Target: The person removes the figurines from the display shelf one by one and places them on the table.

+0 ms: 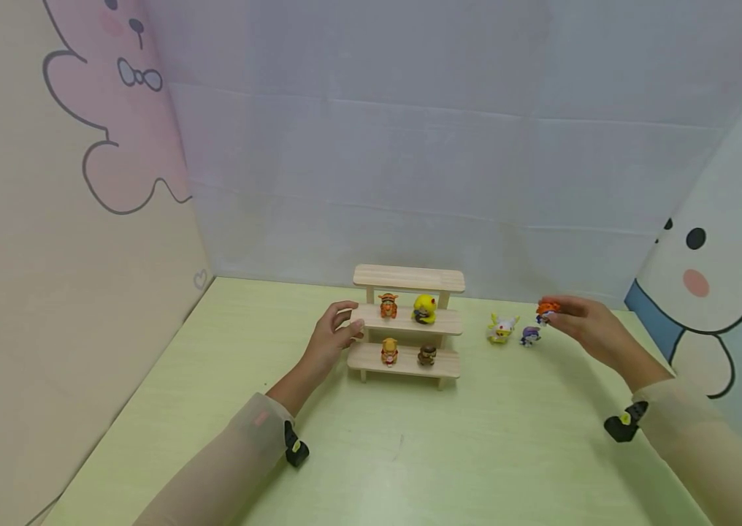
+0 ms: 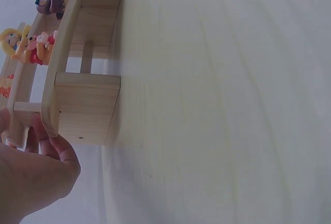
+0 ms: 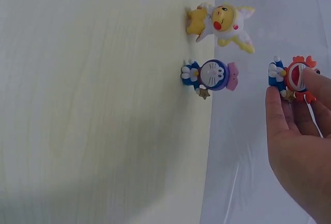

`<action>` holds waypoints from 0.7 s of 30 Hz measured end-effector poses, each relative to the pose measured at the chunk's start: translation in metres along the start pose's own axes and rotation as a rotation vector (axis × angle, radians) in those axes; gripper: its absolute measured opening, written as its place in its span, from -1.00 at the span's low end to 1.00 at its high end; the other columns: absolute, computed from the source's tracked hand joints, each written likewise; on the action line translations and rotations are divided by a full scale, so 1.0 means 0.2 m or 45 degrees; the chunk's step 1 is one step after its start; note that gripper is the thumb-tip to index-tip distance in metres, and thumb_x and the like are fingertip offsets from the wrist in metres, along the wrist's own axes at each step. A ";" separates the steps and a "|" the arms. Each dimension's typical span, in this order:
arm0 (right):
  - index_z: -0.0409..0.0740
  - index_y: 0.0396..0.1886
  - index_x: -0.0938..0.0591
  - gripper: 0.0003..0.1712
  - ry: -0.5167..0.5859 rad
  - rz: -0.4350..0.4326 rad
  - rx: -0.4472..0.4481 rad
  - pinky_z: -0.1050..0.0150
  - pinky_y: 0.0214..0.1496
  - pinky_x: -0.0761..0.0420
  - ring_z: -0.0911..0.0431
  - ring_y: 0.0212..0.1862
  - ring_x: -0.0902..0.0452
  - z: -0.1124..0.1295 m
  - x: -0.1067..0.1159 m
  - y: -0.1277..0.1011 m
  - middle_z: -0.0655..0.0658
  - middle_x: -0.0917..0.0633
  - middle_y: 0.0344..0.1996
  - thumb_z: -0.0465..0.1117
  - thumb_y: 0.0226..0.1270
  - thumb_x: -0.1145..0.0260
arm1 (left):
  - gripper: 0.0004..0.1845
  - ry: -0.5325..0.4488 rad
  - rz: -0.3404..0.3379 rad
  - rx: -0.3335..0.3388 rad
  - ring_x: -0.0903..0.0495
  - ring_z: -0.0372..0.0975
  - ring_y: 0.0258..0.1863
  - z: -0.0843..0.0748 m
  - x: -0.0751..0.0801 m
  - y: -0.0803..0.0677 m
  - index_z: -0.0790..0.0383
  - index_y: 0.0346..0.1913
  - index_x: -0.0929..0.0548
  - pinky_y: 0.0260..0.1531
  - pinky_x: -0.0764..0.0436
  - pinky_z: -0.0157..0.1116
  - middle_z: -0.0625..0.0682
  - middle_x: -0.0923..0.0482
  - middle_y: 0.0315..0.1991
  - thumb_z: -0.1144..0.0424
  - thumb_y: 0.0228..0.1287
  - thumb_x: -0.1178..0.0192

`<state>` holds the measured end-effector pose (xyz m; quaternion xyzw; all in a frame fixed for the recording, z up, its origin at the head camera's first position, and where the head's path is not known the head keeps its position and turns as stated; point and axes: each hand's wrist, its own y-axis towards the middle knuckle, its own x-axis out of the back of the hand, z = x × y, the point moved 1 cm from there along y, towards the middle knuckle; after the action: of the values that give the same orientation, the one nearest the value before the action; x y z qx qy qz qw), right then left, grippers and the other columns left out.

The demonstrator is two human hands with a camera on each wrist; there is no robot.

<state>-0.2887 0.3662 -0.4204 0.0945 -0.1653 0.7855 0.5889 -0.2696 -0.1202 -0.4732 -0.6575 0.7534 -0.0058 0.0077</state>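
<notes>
My right hand [image 1: 591, 329] pinches a small figurine [image 3: 296, 76] with a blue body and an orange-red crab-like top, raised above the table. Below and beside it stand a figurine with a purple-blue head and pink bow [image 3: 212, 75] and a white-and-yellow figurine with long ears [image 3: 220, 25]. At the left end of a three-tier wooden display shelf [image 1: 408, 277], my left hand [image 1: 328, 336] grips the edge with thumb and fingers. On the middle tier sit a tiger figurine [image 1: 388, 305] and a yellow-haired one [image 1: 423, 310]. The lowest tier bears a yellow bear figurine [image 1: 389, 351] and a brown one [image 1: 426, 355].
The pale green-yellow table [image 1: 410, 453] runs back to a white cloth wall [image 1: 345, 183]. Cloth side walls with cartoon prints stand at left and right. A black wrist device [image 1: 295, 444] is worn at each cuff.
</notes>
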 end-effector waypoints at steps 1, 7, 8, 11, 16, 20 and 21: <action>-0.38 0.58 -0.18 -0.25 0.008 0.000 -0.001 0.48 0.17 -0.53 0.47 0.09 -0.52 -0.01 0.01 0.00 -0.15 -0.45 0.32 -0.12 0.62 -0.21 | -0.46 0.000 0.000 -0.001 -0.62 0.09 0.07 0.00 0.00 0.00 0.09 0.43 -0.41 0.07 -0.55 -0.07 0.17 -0.45 0.39 0.12 0.49 -0.28; -0.42 0.58 -0.14 -0.24 -0.025 -0.002 -0.012 0.43 0.20 -0.54 0.51 0.07 -0.51 -0.09 0.06 -0.01 -0.09 -0.46 0.27 -0.12 0.64 -0.18 | -0.48 0.014 -0.009 0.003 -0.63 0.06 0.05 -0.01 0.00 0.00 0.07 0.42 -0.41 0.05 -0.57 -0.09 0.15 -0.47 0.37 0.13 0.51 -0.26; -0.43 0.58 -0.13 -0.25 -0.027 -0.004 -0.012 0.43 0.20 -0.55 0.51 0.06 -0.51 -0.10 0.06 -0.02 -0.06 -0.46 0.26 -0.13 0.64 -0.18 | -0.48 0.014 -0.008 0.002 -0.63 0.07 0.05 -0.01 0.00 0.00 0.07 0.42 -0.41 0.05 -0.57 -0.09 0.15 -0.47 0.37 0.13 0.51 -0.26; -0.45 0.57 -0.13 -0.25 -0.018 -0.014 -0.016 0.41 0.20 -0.55 0.50 0.06 -0.52 -0.13 0.08 -0.02 0.10 -0.49 0.16 -0.16 0.64 -0.18 | -0.47 0.010 -0.003 -0.001 -0.63 0.09 0.06 -0.01 0.00 -0.01 0.09 0.44 -0.40 0.05 -0.56 -0.09 0.16 -0.46 0.38 0.13 0.51 -0.26; -0.47 0.56 -0.13 -0.25 0.014 -0.018 -0.033 0.44 0.17 -0.56 0.49 0.04 -0.53 -0.20 0.10 -0.01 0.21 -0.52 0.08 -0.19 0.62 -0.20 | -0.46 0.006 -0.003 0.002 -0.64 0.05 0.04 -0.01 0.00 -0.01 0.11 0.45 -0.39 0.02 -0.57 -0.12 0.15 -0.45 0.40 0.14 0.52 -0.25; -0.49 0.56 -0.12 -0.24 0.014 -0.004 -0.058 0.43 0.16 -0.57 0.49 0.04 -0.54 -0.25 0.11 -0.01 0.20 -0.54 0.08 -0.19 0.62 -0.20 | -0.47 0.000 -0.010 0.009 -0.65 -0.01 0.00 -0.01 -0.01 0.00 0.13 0.45 -0.39 -0.02 -0.57 -0.16 0.14 -0.47 0.37 0.16 0.52 -0.25; -0.48 0.56 -0.13 -0.24 0.012 -0.003 -0.069 0.42 0.15 -0.58 0.49 0.03 -0.54 -0.26 0.11 0.00 0.18 -0.55 0.09 -0.18 0.62 -0.21 | -0.47 -0.004 -0.013 0.011 -0.65 -0.02 -0.01 -0.01 -0.01 0.00 0.12 0.44 -0.39 -0.03 -0.58 -0.17 0.14 -0.48 0.36 0.17 0.52 -0.25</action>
<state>-0.2919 0.4056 -0.4602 0.0750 -0.1838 0.7804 0.5930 -0.2695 -0.1191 -0.4713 -0.6612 0.7501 -0.0081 0.0115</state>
